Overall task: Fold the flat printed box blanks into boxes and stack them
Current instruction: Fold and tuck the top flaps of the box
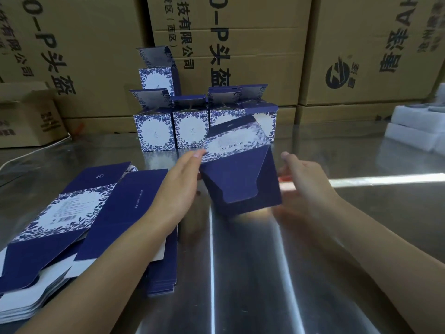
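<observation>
One box in work: navy-blue cardboard box (240,179) with blue-and-white floral panel, tilted, between both hands over the shiny metal table (265,273)
Left hand (180,186): fingers straight, flat against the box's left side
Right hand (307,186): blurred at the box's right side; grip cannot be told
Folded boxes (190,131): stand behind, flaps up, one on top
Flat blanks (72,225): printed navy card, stacked at left

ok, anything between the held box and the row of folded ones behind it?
Nothing visible. The held box is up in front of the folded boxes; only bare metal table lies between them.
</observation>
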`<action>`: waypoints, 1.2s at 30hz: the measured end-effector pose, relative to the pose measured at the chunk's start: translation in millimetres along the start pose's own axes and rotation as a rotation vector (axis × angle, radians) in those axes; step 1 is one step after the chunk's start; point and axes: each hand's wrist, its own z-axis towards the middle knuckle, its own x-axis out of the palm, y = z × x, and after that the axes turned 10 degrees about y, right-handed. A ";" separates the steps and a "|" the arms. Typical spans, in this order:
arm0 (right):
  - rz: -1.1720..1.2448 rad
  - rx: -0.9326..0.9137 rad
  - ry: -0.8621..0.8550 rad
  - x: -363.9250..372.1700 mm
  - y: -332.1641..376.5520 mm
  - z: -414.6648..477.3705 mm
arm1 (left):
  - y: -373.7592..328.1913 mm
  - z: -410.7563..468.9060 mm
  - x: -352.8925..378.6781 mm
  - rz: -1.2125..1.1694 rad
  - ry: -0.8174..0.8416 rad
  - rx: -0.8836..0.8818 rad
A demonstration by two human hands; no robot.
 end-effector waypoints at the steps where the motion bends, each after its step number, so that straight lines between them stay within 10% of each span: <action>1: -0.046 0.009 0.038 3.4 -1.1 -1.3 | -0.7 -0.1 -1.3 0.002 0.003 0.008; 17: 0.229 -0.220 0.250 12.3 9.1 -17.1 | -7.6 -6.7 -0.6 -0.047 -0.018 0.117; 25: 0.003 -0.601 0.332 14.1 25.5 -39.5 | -8.1 -11.4 -0.2 0.041 0.016 0.295; 36: -0.261 -0.656 0.360 12.7 28.7 -44.2 | -4.0 -12.2 -2.6 0.118 0.165 0.420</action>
